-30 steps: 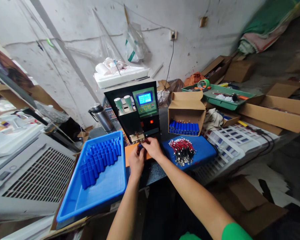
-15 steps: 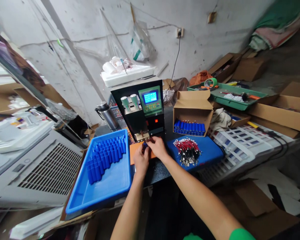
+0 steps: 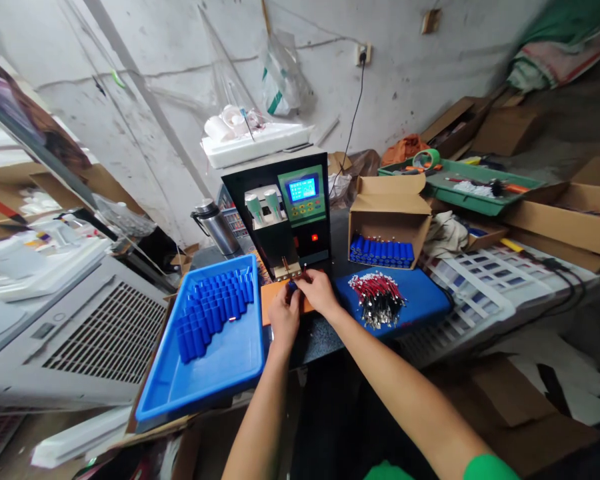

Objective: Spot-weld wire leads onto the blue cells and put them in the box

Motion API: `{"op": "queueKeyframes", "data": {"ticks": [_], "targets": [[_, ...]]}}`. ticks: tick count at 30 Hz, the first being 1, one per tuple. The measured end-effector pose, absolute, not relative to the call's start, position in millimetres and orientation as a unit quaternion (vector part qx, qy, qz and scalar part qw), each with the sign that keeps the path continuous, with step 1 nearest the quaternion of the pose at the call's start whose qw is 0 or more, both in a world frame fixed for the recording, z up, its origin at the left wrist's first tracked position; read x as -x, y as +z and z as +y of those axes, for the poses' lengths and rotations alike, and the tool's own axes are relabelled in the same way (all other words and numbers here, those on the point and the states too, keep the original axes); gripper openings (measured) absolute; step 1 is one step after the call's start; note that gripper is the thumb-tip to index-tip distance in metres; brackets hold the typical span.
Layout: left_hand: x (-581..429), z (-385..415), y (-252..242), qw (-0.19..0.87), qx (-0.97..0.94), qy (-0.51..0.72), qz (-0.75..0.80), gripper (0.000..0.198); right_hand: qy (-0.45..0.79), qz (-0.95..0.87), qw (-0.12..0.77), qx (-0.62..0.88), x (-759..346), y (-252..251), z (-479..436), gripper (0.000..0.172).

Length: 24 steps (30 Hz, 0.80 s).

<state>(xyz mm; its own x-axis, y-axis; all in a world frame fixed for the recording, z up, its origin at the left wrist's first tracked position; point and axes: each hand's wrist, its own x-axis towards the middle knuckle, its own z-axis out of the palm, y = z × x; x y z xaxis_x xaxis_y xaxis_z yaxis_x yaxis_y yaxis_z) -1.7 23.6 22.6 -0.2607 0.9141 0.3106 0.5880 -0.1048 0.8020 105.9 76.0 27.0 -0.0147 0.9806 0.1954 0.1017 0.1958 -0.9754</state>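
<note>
My left hand (image 3: 285, 312) is closed around a blue cylinder (image 3: 292, 287), held just under the metal tips (image 3: 287, 267) of a black machine (image 3: 310, 218) with a lit screen. From the right, my right hand (image 3: 316, 292) pinches at the cylinder's upper end; what lies between its fingertips is too small to make out. Both hands are over an orange board (image 3: 269, 297). To the left, a blue tray (image 3: 220, 377) holds several upright blue cylinders (image 3: 213, 313). Red and black wires with white ends (image 3: 379, 298) lie on a blue pad (image 3: 425, 297) at the right.
An open cardboard box (image 3: 391, 208) of blue cylinders stands behind the pad. A steel flask (image 3: 217, 227) is left of the machine, and a green tray (image 3: 485, 193) with tools is at the back right. White foam (image 3: 255, 143) sits on the machine.
The view has shifted slightly. Both hands stay together below the machine's tips, with little visible movement. A small coppery piece now shows beside the cylinders in the blue tray.
</note>
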Motion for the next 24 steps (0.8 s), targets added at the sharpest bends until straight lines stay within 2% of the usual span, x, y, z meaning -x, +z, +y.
{"op": "queueKeyframes", "data": {"ticks": [5,9,16,24], "targets": [[2.6,26.6,24.4,0.193,-0.583,0.469,0.634,0.035,0.425,-0.585,0.521,0.453,-114.8,32.2,68.7,0.016],[4.8,27.3,25.4,0.192,-0.58,0.472,0.636,0.034,0.422,-0.602,0.516,0.44,-120.8,29.3,61.8,0.022],[12.0,32.9,25.4,0.235,-0.597,0.469,0.607,0.032,0.509,-0.568,0.516,0.389,-126.8,21.9,62.8,0.034],[10.2,25.0,34.8,0.244,-0.582,0.51,0.584,0.038,0.558,-0.52,0.531,0.369,-130.8,24.2,63.4,0.033]]}}
